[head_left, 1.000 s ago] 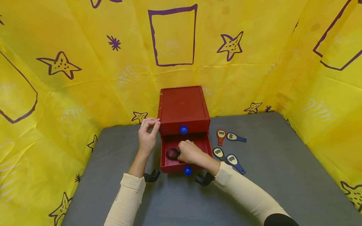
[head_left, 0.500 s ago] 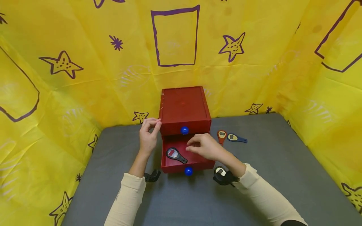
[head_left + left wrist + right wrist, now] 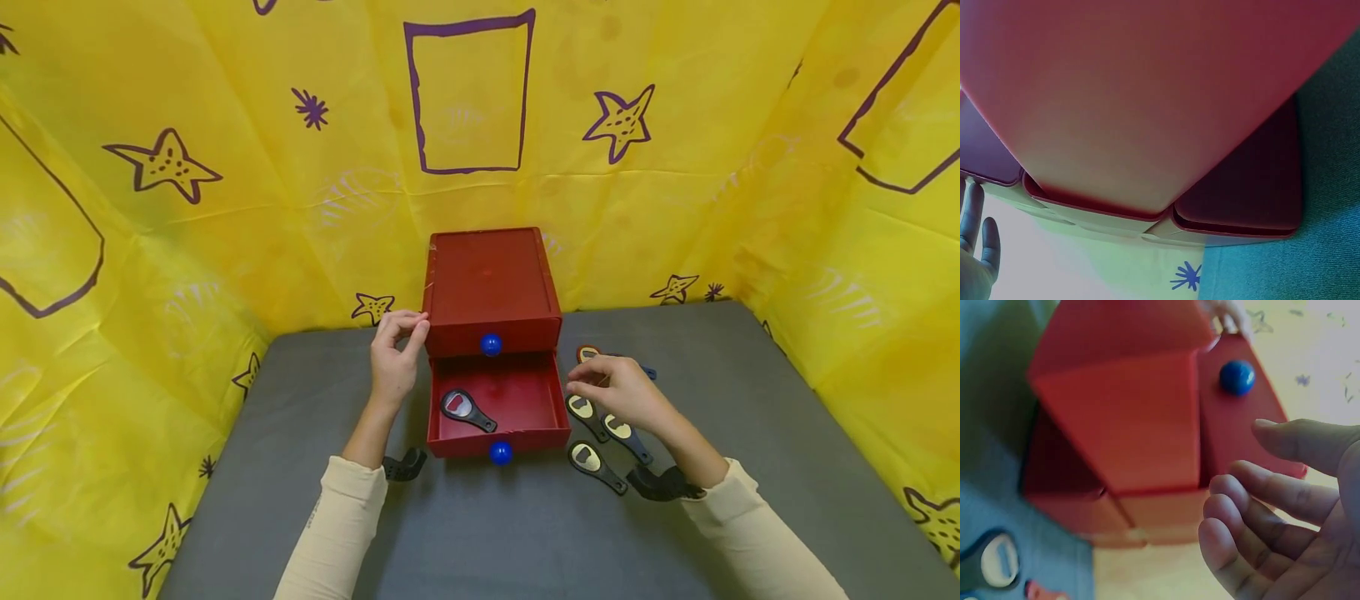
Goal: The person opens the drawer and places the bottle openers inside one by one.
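Note:
A red two-drawer cabinet (image 3: 486,275) has its lower drawer (image 3: 540,442) pulled out. Inside that drawer, towards the left, lies a black bottle opener (image 3: 467,409). My left hand (image 3: 394,358) rests its fingertips against the cabinet's upper front left corner. To the right of the drawer, my right hand (image 3: 626,392) hovers with nothing in its relaxed fingers, thumb apart from them in the right wrist view. Beneath and around it on the table lie another black opener (image 3: 596,467), a dark one (image 3: 585,412), a blue one (image 3: 628,437) and a partly hidden red one (image 3: 587,353).
Another blue opener (image 3: 649,373) shows only its end behind my right hand. Blue round knobs (image 3: 491,345) stick out of the drawer fronts. The grey table (image 3: 480,533) is bounded by a yellow patterned cloth wall (image 3: 315,250) at the back and sides.
My right hand has let go of the black bottle opener in the drawer, then lifted and moved right over the openers on the table. My left hand has stayed at the cabinet corner.

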Available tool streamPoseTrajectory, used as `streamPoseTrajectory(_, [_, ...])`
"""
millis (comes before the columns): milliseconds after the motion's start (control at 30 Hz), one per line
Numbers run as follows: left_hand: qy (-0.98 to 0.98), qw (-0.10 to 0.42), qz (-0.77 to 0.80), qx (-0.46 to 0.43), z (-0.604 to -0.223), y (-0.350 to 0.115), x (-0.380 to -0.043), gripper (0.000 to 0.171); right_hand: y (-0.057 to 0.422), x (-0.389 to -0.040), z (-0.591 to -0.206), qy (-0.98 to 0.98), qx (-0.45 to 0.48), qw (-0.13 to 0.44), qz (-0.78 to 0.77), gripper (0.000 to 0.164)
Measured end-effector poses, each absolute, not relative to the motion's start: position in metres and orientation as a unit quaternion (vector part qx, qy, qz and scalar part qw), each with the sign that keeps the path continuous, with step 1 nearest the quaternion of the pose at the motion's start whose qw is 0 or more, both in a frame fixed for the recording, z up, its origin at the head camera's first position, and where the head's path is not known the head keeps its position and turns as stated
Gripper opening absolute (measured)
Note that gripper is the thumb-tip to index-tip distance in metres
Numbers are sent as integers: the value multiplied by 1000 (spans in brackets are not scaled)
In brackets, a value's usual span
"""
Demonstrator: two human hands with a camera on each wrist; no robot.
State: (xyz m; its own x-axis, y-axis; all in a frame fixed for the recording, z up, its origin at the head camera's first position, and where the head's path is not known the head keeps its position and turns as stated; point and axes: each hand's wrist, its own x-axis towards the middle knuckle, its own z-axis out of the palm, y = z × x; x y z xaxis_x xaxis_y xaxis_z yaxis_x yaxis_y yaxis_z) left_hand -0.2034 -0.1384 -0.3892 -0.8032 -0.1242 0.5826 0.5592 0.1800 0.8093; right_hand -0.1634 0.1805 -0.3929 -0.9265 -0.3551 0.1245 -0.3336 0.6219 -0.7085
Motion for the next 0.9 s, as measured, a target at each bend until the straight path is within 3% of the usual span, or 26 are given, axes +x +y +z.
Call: streamPoseTrajectory(900, [-723,275,-616,-149,-386,-138,-200,16,243,-141,-472,948,-62,-5,-311,23])
